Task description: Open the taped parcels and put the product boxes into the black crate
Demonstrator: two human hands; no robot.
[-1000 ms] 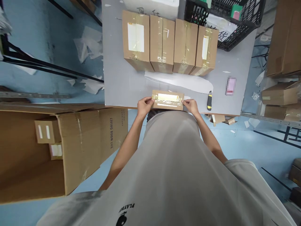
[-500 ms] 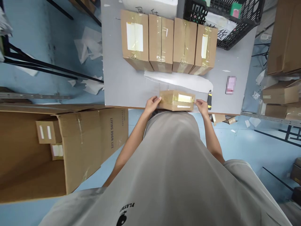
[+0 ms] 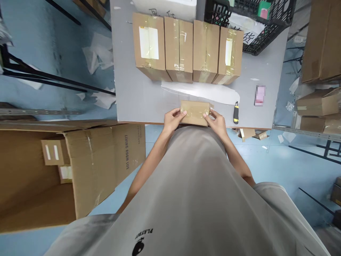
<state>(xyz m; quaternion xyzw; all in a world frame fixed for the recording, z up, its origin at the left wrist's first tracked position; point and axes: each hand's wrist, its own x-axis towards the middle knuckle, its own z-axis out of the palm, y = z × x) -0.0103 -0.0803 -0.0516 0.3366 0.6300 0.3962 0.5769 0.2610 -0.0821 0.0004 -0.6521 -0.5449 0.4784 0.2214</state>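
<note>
A small brown cardboard box (image 3: 195, 111) with clear tape is held at the table's front edge, close against my shirt. My left hand (image 3: 172, 119) grips its left end, thumb on the near face. On its right end my right hand (image 3: 216, 121) is closed, with the thumb pressed on the face and the fingers behind. To the right lies a black and yellow utility knife (image 3: 236, 113). A white sheet (image 3: 202, 91) stretches across the table just beyond the box.
Several taped cardboard boxes (image 3: 179, 49) stand in a row at the back of the grey table (image 3: 138, 103). Behind them are a white package (image 3: 167, 8) and a black crate (image 3: 258, 49). A large open carton (image 3: 103, 160) holding small boxes (image 3: 54, 152) stands on the left.
The small box has been turned, so its labelled face no longer shows. My right hand has moved left and now grips the box's right end. The view has shifted slightly.
</note>
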